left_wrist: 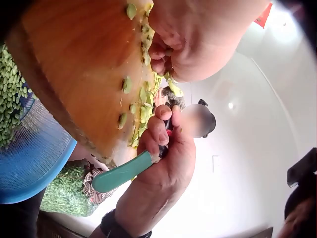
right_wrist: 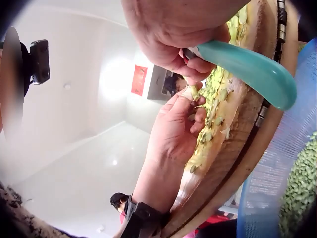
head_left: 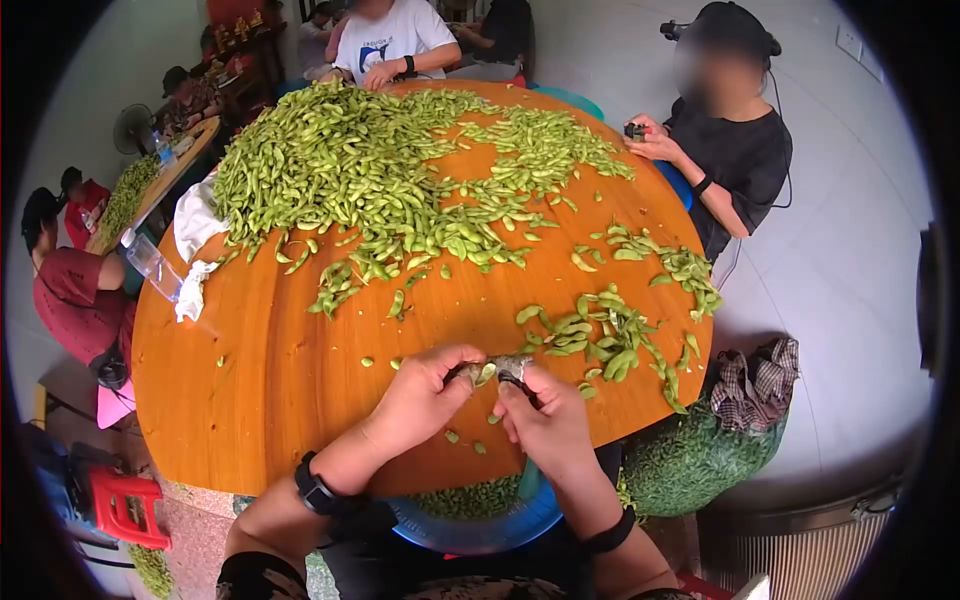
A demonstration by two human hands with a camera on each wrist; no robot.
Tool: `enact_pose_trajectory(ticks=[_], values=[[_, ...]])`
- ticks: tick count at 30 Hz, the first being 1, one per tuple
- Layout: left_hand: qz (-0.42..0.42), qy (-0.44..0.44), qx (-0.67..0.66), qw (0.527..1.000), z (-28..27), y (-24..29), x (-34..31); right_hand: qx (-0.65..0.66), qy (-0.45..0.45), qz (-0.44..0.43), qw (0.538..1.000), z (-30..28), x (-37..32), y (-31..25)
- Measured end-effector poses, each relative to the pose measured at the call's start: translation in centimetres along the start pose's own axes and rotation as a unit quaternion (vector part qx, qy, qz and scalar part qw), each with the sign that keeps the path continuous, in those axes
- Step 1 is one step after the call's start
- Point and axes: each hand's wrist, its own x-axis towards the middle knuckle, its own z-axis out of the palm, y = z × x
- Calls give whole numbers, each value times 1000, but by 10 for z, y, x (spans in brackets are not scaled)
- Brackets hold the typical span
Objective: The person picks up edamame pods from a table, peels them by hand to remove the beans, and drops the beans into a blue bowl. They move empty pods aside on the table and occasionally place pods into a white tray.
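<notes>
Above the near part of the table, my left hand (head_left: 424,397) pinches a green pod (head_left: 485,374) between thumb and fingers; the right wrist view shows this pod (right_wrist: 194,92) at the fingertips. My right hand (head_left: 548,420) is close beside it, fingers curled round a tool with a teal handle (left_wrist: 121,173). The handle (right_wrist: 252,69) sticks out past the palm, while fingers hide most of the tool's front end. Several loose green beans (head_left: 452,436) lie on the wood below the hands. Whether the tool touches the pod, I cannot tell.
A big heap of pods (head_left: 320,160) covers the far left of the round table (head_left: 230,400), with a smaller group (head_left: 610,335) at right. A blue basket (head_left: 480,540) of beans is below the near edge. A plastic bottle (head_left: 152,262) lies left; people sit around.
</notes>
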Motion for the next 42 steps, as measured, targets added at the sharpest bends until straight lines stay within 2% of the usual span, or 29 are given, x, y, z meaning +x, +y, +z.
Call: enact_pose_trajectory(ticks=[4,6,7,9,11,14,16,19,23,25,26,28,29,31,32,33,34,35,37,38,40,41,42], values=[[1,-22,8,1000,-1,-13,1,10,0,3,1000,2,-1,0],[-64,-37,-134,988,0,-17,2,26,5,22,999,3,-1,-4],[-64,-37,-134,988,-2,-14,2,42,11,41,998,3,0,-6],[-92,-7,-241,966,-6,-4,4,34,10,37,999,3,0,-9],[-87,-6,-266,960,-5,-3,4,24,11,34,999,2,1,-7],[-84,-17,-264,961,-1,2,4,23,-13,41,999,2,3,-4],[34,-16,-221,975,3,-1,5,24,-13,31,999,6,2,-7],[62,-35,-210,975,4,-1,5,90,-7,83,992,11,1,-11],[60,-32,-195,978,5,-1,2,152,18,81,985,14,-2,-8],[5,33,-152,988,6,7,0,177,21,78,981,12,-1,-9],[5,33,-152,988,7,8,-4,176,21,78,981,10,-1,-10],[5,102,40,994,9,10,-10,129,29,82,988,8,-1,-11],[6,102,39,994,10,8,-10,128,30,81,988,8,-1,-11],[173,72,134,973,11,3,-8,35,47,40,997,8,-4,-8],[175,52,153,971,10,4,-8,33,45,40,998,9,-6,-5],[173,56,155,971,9,4,-8,-12,54,-1,998,9,-7,-2],[158,25,119,980,8,5,-9,-56,62,-42,996,10,-7,-1],[143,-5,84,986,6,6,-10,-55,54,-43,996,10,-8,-5],[143,4,101,985,0,5,-12,-10,17,32,999,7,-11,-20],[137,-26,61,988,0,5,-10,42,4,67,997,4,-11,-23],[97,-79,14,992,0,7,-10,58,-29,90,994,-8,-6,-22],[97,-74,18,992,0,7,-11,57,-33,103,992,-10,-5,-22],[58,-84,18,995,1,6,-11,58,-38,101,992,-10,-5,-22]])
